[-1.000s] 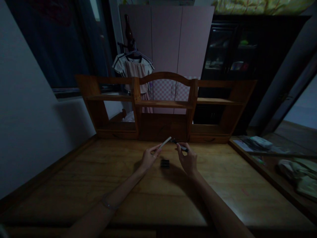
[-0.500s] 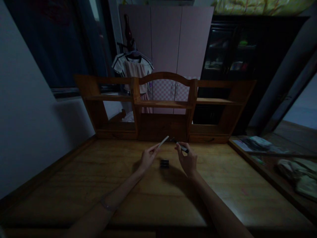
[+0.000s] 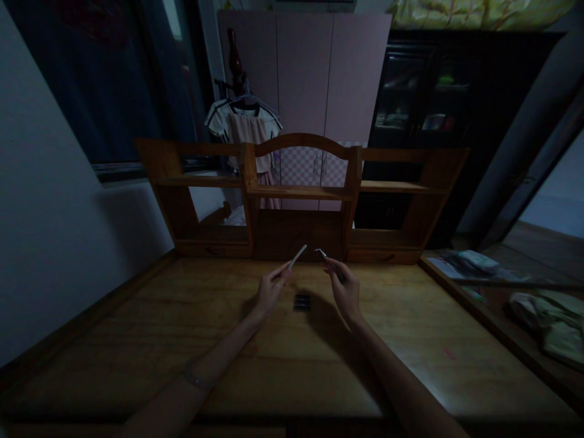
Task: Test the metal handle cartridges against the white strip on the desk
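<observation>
Slightly left of centre, my left hand (image 3: 271, 291) pinches a thin pale stick (image 3: 298, 255) that slants up to the right. Across from it, my right hand (image 3: 345, 288) is closed around a slim tool with a shiny bent tip (image 3: 320, 251); most of its handle is hidden by the fingers. The tip and the stick are apart, with a small gap between them. Below and between both hands, a small dark ridged object (image 3: 302, 302) lies on the wooden desk (image 3: 255, 377).
A wooden shelf unit (image 3: 301, 193) with small drawers runs along the desk's back edge. A wall stands at the left. Beyond the desk's right rim are papers (image 3: 474, 263) and folded cloth (image 3: 559, 322). Clothes hang behind the shelf, before a pink wardrobe (image 3: 303, 79).
The tool in my right hand has turned, so its tip points more up and left and its handle shows less. The stick and my left hand have shifted slightly left and up.
</observation>
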### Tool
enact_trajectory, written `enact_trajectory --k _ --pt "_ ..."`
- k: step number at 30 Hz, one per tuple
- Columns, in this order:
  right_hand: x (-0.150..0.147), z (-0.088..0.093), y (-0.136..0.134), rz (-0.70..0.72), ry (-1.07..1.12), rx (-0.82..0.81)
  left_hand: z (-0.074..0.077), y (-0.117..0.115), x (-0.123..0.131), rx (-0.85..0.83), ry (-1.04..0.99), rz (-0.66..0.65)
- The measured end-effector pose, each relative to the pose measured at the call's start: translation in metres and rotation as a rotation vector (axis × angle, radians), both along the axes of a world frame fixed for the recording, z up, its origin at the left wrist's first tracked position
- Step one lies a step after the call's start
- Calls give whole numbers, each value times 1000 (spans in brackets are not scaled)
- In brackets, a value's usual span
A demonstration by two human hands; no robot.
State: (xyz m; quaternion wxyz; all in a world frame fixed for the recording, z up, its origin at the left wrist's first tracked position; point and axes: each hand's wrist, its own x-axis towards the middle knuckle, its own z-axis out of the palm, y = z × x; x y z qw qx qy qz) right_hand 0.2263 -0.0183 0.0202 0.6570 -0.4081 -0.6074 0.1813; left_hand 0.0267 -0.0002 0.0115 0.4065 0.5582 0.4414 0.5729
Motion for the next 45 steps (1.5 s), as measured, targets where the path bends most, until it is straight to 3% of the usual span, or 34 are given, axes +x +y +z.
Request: enact_trajectory --k 4,9,15,45 --pt "7 -10 14 81 160 -97 -4 2 -1 -1 17 -41" --pt "12 -20 25 159 198 -179 -7 1 2 -13 16 -152" --pt "11 -16 22 235 264 -215 -10 5 2 -45 25 -145" --pt "10 -11 17 186 184 -225 -8 4 1 -5 13 -135"
